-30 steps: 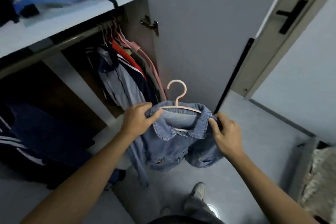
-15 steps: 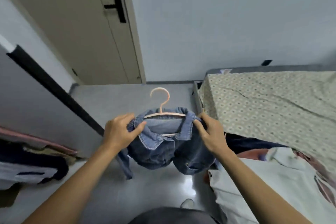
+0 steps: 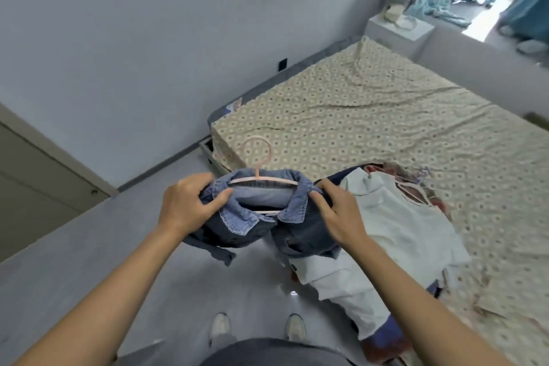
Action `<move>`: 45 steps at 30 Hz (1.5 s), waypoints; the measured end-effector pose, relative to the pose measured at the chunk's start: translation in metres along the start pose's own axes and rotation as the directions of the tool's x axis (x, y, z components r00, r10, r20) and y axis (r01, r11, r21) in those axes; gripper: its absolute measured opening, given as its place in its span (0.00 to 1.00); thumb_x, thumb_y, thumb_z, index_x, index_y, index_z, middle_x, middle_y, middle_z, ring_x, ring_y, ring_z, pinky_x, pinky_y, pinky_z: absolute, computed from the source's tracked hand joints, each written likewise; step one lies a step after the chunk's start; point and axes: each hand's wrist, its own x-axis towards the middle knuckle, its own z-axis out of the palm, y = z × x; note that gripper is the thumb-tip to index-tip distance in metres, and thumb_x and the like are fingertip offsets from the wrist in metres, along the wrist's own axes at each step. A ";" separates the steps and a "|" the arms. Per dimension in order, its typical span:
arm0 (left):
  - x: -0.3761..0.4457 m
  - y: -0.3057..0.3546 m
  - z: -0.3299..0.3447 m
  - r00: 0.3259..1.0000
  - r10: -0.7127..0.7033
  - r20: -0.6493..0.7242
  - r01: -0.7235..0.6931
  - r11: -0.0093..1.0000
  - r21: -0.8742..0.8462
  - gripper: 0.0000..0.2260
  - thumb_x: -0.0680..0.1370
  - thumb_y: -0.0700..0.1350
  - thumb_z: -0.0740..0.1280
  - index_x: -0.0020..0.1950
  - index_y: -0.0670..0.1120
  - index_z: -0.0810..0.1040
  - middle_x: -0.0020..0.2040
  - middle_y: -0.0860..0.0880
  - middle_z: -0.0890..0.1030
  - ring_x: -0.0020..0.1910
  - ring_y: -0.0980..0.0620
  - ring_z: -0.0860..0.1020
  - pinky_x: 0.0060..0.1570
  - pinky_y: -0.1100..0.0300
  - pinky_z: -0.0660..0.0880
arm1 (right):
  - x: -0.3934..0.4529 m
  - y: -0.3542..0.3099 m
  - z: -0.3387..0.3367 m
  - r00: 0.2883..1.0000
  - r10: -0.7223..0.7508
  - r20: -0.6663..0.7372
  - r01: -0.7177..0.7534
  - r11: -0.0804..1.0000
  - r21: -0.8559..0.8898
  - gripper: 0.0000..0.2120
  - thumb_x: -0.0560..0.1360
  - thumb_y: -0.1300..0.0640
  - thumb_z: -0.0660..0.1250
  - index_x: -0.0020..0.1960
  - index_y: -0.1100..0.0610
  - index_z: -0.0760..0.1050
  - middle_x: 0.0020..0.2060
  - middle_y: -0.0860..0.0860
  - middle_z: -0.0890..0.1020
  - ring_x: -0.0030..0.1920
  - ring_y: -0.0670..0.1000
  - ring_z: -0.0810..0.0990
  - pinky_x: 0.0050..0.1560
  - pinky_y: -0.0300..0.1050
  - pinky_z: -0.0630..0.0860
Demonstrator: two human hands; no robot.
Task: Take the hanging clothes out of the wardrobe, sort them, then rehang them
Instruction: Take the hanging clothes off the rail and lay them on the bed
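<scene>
- Two hands carry one garment: the left hand (image 3: 190, 205) and the right hand (image 3: 337, 212) each hold a shoulder of the denim jacket (image 3: 261, 221), fingers curled over the cloth on either side of the collar.
- Each grip is closed round the fabric, thumbs on top; neither hand holds the hanger directly.
- Inside the jacket sits the pink hanger (image 3: 261, 169), its hook standing up clear of the collar.
- Held in the air above the grey floor (image 3: 89, 246), the jacket is just beside the near edge of the bed (image 3: 386, 116).
- On that bed edge lies a pile of clothes (image 3: 395, 235), a white top uppermost, darker and reddish pieces beneath.
- Judged from this, the taking-out step is in hand, with the jacket on its way to the pile.
- Next, I judge, the jacket needs swinging right over the bed and lowering flat, hook kept clear of the white top so it does not snag.
</scene>
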 end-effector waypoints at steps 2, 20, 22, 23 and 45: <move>0.021 0.003 0.006 0.996 0.084 0.032 -0.082 0.995 -0.057 0.23 0.76 0.64 0.65 0.35 0.47 0.66 0.29 0.52 0.70 0.30 0.49 0.70 0.30 0.52 0.69 | -0.008 0.002 -0.005 0.997 0.038 -0.069 -0.039 0.999 -0.014 0.11 0.82 0.46 0.62 0.42 0.46 0.68 0.35 0.42 0.76 0.37 0.47 0.75 0.40 0.55 0.73; 0.130 0.066 0.043 0.771 0.626 0.121 -0.531 0.735 -0.421 0.24 0.76 0.64 0.66 0.32 0.52 0.60 0.26 0.53 0.65 0.26 0.57 0.67 0.29 0.54 0.65 | -0.103 -0.044 -0.020 0.746 0.272 -0.608 -0.394 0.916 -0.073 0.15 0.82 0.48 0.63 0.40 0.53 0.69 0.30 0.47 0.73 0.33 0.50 0.74 0.38 0.58 0.71; 0.139 0.084 0.056 0.753 0.643 0.140 -0.535 0.723 -0.438 0.24 0.76 0.65 0.66 0.32 0.50 0.62 0.26 0.53 0.66 0.26 0.56 0.67 0.30 0.52 0.67 | -0.105 -0.039 -0.032 0.710 0.278 -0.647 -0.414 0.908 -0.064 0.15 0.82 0.46 0.63 0.40 0.53 0.70 0.30 0.47 0.74 0.34 0.50 0.74 0.39 0.58 0.72; 0.144 0.092 0.065 0.743 0.652 0.155 -0.536 0.717 -0.445 0.24 0.75 0.65 0.66 0.32 0.50 0.62 0.26 0.52 0.66 0.26 0.57 0.67 0.30 0.52 0.67 | -0.106 -0.034 -0.038 0.693 0.286 -0.662 -0.428 0.902 -0.058 0.15 0.81 0.45 0.63 0.40 0.53 0.71 0.30 0.46 0.73 0.34 0.50 0.74 0.40 0.58 0.72; 0.265 0.355 0.432 0.626 0.518 0.582 -0.477 0.846 -0.240 0.19 0.83 0.65 0.61 0.49 0.49 0.73 0.46 0.50 0.70 0.53 0.43 0.74 0.43 0.51 0.67 | -0.023 0.345 -0.255 0.564 0.695 -0.445 -0.805 0.584 -0.107 0.13 0.85 0.46 0.62 0.44 0.52 0.72 0.40 0.52 0.81 0.44 0.58 0.79 0.39 0.53 0.69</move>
